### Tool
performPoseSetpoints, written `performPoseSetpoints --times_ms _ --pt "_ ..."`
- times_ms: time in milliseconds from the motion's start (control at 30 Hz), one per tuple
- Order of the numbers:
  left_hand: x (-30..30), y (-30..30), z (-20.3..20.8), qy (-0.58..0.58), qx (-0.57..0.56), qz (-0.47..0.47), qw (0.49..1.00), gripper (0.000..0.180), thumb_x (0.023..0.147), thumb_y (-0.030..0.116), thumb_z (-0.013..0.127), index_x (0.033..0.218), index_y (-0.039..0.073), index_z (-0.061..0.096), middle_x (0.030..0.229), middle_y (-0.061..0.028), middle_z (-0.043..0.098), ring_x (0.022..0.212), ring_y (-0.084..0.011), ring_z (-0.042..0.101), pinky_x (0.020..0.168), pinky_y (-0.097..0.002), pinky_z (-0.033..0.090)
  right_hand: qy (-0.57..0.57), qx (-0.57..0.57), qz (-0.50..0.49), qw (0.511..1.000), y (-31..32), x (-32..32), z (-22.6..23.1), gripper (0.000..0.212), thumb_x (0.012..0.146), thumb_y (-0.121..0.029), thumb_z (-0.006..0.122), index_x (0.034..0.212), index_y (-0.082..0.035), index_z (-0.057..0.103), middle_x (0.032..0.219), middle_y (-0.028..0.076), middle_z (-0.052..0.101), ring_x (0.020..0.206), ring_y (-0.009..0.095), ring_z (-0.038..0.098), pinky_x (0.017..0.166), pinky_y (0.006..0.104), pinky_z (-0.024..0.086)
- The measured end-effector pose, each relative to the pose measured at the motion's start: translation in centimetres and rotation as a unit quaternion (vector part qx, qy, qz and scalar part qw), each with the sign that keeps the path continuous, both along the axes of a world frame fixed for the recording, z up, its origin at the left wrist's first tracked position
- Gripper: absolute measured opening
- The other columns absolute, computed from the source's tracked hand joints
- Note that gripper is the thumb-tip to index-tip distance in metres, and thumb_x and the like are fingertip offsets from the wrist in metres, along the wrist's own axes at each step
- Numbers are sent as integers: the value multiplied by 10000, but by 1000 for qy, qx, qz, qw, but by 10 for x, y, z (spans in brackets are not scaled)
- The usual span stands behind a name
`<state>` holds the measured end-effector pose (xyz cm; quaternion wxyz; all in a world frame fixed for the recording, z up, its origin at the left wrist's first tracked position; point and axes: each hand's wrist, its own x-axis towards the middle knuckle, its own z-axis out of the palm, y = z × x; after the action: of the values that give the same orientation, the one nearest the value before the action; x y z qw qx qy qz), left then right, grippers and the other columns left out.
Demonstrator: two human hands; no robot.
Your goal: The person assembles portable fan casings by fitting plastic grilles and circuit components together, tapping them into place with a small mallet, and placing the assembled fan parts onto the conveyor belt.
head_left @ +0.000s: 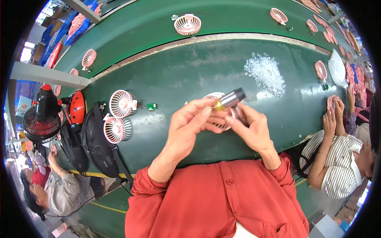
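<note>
In front of my chest, my left hand (186, 123) closes on a round pink fan housing (213, 95), which the fingers partly cover. My right hand (254, 125) meets it from the other side, thumb and fingers bent together; what they pinch is unclear. A short cylinder (231, 99), silver and black with a yellowish end, slants across the housing between both hands. Motion blurs it, so I cannot tell its kind or which hand bears it. Two pink fan housings (121, 104) lie left of my hands, beside a small green circuit board (151, 106).
A heap of small clear pieces (265, 73) lies beyond my right hand. Black bags (99, 139) and a black fan (43, 115) stand at the left. Behind a pale ledge, the green belt (234, 20) carries pink housings. Co-workers sit at both sides; one at right handles a pink part.
</note>
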<state>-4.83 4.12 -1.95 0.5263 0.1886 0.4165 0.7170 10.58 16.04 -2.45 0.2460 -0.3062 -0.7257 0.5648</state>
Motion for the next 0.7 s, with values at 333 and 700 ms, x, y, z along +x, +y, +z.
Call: performPoseSetpoints --times_ms 333,700 --pt "-17 -22 -27 30 -148 -32 988 419 1020 254 522 1329 -21 454 1067 -217 653 665 -189 638 492 -285 530 -65 -196 5 978 40 5 10 316 967 -280 627 1022 30 664 562 -50 466 389 15 313 351 215 224" --pt "-1 0 -21 -113 -95 -193 970 422 1008 267 555 1291 -27 445 992 -210 673 572 -149 626 437 -261 514 -115 -200 77 970 54 -20 19 340 960 -342 630 816 -34 630 549 -61 466 413 10 352 369 209 230"
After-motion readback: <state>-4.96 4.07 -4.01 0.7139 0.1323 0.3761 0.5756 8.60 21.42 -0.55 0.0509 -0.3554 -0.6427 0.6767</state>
